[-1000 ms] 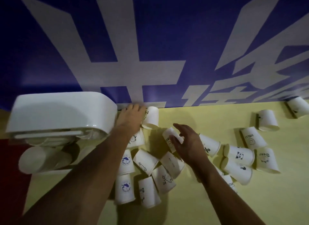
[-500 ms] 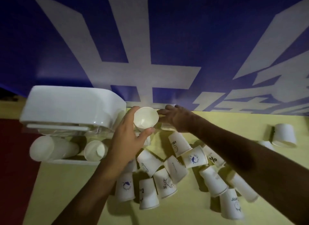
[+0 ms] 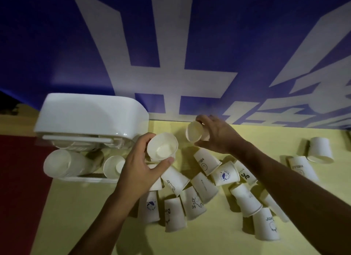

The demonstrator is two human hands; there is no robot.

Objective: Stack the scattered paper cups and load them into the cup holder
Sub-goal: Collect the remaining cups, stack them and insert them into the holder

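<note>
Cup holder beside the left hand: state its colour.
The cup holder is plain white; the head view, the only one, shows it best.

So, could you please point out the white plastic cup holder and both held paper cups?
White plastic cup holder [image 3: 89, 116]: head view, top cover.
Left-hand white paper cup [image 3: 162, 147]: head view, inside.
Right-hand white paper cup [image 3: 194, 131]: head view, inside.

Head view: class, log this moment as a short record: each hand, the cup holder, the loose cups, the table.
Left hand: grips one paper cup, mouth toward camera
Right hand: grips a second cup, apart from the first
Cup holder: white, left of the hands
Loose cups: many, tipped over
Table: yellow top
</note>
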